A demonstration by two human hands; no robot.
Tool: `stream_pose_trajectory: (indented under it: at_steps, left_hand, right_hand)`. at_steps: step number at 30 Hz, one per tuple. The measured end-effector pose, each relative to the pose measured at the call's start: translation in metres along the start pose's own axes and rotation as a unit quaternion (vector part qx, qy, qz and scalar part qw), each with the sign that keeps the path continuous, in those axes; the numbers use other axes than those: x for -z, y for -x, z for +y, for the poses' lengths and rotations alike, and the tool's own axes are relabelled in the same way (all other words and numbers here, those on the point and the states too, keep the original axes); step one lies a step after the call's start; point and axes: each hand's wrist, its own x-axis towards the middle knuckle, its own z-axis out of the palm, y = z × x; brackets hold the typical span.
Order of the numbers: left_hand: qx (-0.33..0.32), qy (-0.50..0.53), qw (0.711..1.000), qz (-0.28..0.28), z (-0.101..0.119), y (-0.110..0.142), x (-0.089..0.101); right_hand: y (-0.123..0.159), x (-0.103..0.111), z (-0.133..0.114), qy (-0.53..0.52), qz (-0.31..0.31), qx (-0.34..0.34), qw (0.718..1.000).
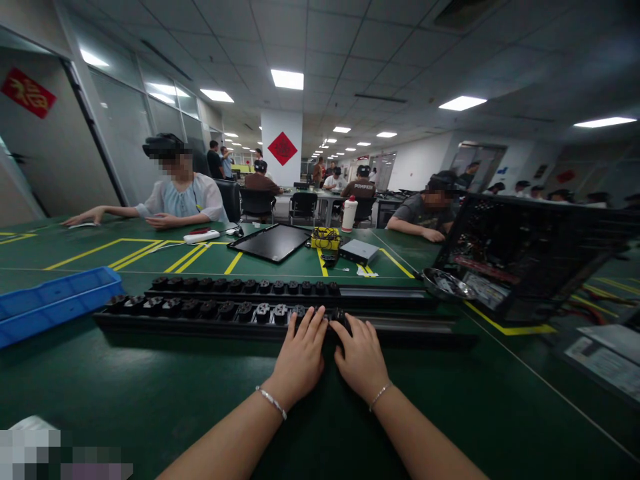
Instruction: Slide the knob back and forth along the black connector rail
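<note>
A long black rail (210, 327) lies across the table in front of me, lined with several black socket modules (207, 309) along its left and middle part. The right stretch of its channel shows bare metal. My left hand (302, 353) rests on the rail with its fingers stretched over the modules near the middle. Just to its right, my right hand (361, 357) curls its fingers at a black socket module (338, 315) in the channel. The fingertips partly hide that module. Behind runs a second rail (385, 293), with a similar row of modules.
A blue bin (60, 300) stands at the left. At the right are a metal bowl (447, 285) with small parts and an open computer case (530, 260). Farther back lie a black panel (273, 243), a silver drive (359, 251) and a bottle (349, 213). Co-workers sit across the table.
</note>
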Motion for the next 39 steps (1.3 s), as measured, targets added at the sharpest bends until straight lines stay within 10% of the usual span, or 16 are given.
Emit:
stream_pose_trajectory:
  at_steps: [14,22,39]
  left_hand:
    - [-0.002,0.004,1.000,-0.005,0.001,0.000,-0.002]
    - [-0.001,0.008,1.000,-0.004,0.003,-0.001,-0.006]
    - [-0.007,0.021,1.000,-0.005,0.005,0.000,0.000]
  right_hand:
    - [-0.015,-0.001,0.006,-0.090,0.090,-0.018,0.992]
    - [-0.038,-0.001,0.008,-0.103,0.020,-0.102,0.989]
    - [-0.032,-0.003,0.004,-0.094,0.068,-0.111,0.987]
